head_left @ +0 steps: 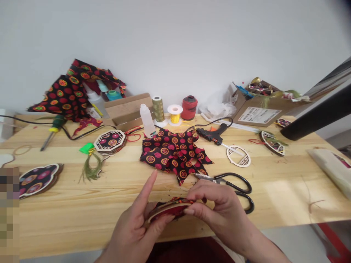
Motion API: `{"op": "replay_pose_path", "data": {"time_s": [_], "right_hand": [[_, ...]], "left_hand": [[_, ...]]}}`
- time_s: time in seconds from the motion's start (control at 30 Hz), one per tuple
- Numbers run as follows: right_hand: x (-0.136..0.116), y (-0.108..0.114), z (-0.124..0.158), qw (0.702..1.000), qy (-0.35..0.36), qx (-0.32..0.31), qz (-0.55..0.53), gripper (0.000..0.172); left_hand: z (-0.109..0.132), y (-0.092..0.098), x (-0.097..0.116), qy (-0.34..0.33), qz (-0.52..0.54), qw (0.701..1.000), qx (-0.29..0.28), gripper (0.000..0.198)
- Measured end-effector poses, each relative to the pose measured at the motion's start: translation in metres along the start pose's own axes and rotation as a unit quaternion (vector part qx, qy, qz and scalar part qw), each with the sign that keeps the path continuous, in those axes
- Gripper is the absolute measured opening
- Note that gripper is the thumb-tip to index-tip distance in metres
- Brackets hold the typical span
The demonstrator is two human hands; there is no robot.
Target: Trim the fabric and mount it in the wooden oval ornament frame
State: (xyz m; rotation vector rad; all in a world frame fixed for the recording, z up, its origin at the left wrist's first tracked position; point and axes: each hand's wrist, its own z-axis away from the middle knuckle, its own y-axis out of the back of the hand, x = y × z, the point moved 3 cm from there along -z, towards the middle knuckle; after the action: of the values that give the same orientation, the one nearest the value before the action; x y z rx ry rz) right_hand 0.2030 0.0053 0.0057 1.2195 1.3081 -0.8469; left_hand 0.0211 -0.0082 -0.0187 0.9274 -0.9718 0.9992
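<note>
Fabric-covered ornament, edge-on, red-patterned

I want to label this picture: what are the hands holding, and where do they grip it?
Both hands hold one fabric-covered piece edge-on: left hand at its left end, right hand pinching its right rim.

At the table's near edge, the left hand and right hand meet on a flat fabric-covered piece. Scissors lie just right of the hands; a fabric scrap lies behind them at the centre. Behind the scrap, toward the far edge, stand a squeeze bottle and three thread spools in a row, a glue gun to their right. A cardboard box sits at the far right corner.
</note>
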Motion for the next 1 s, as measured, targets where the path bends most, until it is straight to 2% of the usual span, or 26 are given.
{"op": "replay_pose_path", "data": {"time_s": [0.1,0.2,0.3,0.37,0.6,0.83,1.0], "right_hand": [[0.002,0.000,0.001,1.000,0.013,0.008,0.004,0.009],[0.006,-0.001,0.003,0.999,0.021,0.024,0.005,0.010],[0.010,-0.001,0.005,0.999,0.019,0.038,0.012,0.010],[0.013,-0.002,0.005,0.999,0.015,0.043,0.021,0.011],[0.015,-0.001,0.006,0.996,0.006,0.072,0.044,0.012],[0.014,-0.001,0.007,0.993,-0.006,0.098,0.064,0.013],[0.015,0.000,0.007,0.991,-0.055,0.091,0.082,0.015]], "left_hand": [[-0.001,0.001,-0.001,-0.004,-0.019,1.000,-0.003,0.080],[-0.004,0.004,-0.004,-0.020,-0.033,0.999,0.005,0.060],[-0.006,0.007,-0.004,-0.075,-0.068,0.995,-0.007,0.033],[-0.008,0.007,-0.002,-0.107,-0.085,0.990,-0.026,0.025],[-0.011,0.004,0.006,-0.106,-0.035,0.993,-0.047,0.030],[-0.008,0.004,0.000,-0.078,0.019,0.995,-0.057,0.043],[-0.006,0.005,-0.003,-0.048,0.127,0.984,-0.114,0.048]]}}
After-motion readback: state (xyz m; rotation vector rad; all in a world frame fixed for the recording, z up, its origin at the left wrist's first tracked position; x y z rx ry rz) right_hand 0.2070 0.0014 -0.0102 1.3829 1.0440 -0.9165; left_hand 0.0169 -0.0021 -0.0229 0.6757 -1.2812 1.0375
